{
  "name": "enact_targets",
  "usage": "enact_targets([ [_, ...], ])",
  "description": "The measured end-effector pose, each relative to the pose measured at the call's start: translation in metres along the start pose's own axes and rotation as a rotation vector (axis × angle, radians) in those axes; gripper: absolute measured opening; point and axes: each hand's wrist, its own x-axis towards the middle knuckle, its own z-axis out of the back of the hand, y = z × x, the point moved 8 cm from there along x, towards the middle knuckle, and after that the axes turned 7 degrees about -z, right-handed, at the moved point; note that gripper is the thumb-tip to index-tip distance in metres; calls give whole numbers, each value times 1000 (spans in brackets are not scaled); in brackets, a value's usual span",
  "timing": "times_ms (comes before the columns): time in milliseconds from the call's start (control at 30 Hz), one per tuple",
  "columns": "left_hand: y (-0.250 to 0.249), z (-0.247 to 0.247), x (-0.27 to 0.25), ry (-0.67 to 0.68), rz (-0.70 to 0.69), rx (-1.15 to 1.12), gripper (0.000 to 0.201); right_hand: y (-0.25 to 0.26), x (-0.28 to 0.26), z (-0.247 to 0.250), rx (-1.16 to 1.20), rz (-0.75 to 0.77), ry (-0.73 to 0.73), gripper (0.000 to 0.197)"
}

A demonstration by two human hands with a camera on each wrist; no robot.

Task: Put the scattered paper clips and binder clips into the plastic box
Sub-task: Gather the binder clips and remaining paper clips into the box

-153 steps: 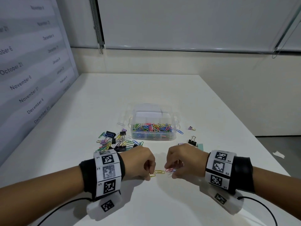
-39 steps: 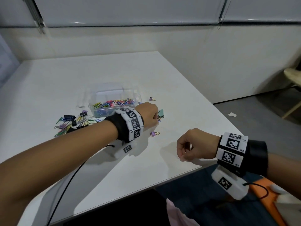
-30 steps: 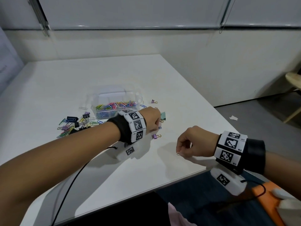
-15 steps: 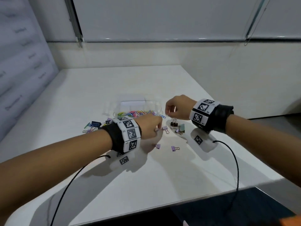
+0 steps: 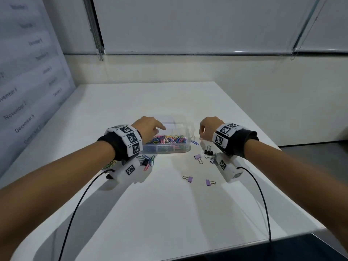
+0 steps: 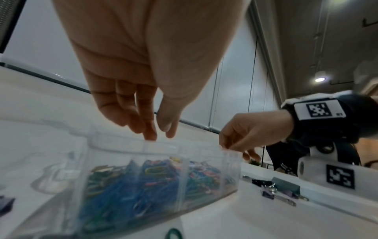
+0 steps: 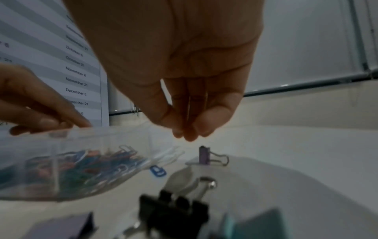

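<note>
Both hands hang over the clear box, which sits near the middle of the white surface. Left hand is above the box's left part, its fingers reaching down loosely with tips close together just over the near rim; nothing shows between them, so it looks released. Right hand is at the box's right end, its fingertips bunched together and pointing down. In the right wrist view 1 or 2 thin wire lines show between those fingers, possibly a paper clip, but I cannot tell for sure what is pinched.

Colourful paper clips fill the box's compartments. A blue clip lies on the surface just beside the box's right end. Below the right hand sit a black binder clip and a purple binder clip, with a teal binder clip next to them in the left wrist view. 2 more purple binder clips lie nearer the person, well apart from the box. Another heap of clips lies left of the box, partly hidden under the left wrist. A wall chart with month names stands on the left.
</note>
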Motion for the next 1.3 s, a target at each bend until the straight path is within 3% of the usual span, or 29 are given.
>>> enact_targets([
  [100,7,12,-6,-38,0,-26,39,2,0,-16,27,6,108,15],
  [267,35,29,-27,-98,72,10,25,7,5,-22,62,2,107,16],
  [433,41,4,-62,131,103,115,26,5,4,-21,46,11,95,8],
  [667,18,-63,-108,460,-38,167,72,3,0,-24,10,36,152,8],
  [833,-5,-79,-130,529,-52,180,71,8,-5,-26,-2,68,124,12],
  [1067,-23,-75,-128,469,-79,173,72,5,-11,-23,24,33,165,14],
  [1167,0,-50,-105,313,-48,166,59,3,-11,-23,42,23,178,7],
  [1300,45,-8,-85,83,94,24,32,5,-13,-25,21,48,211,6],
])
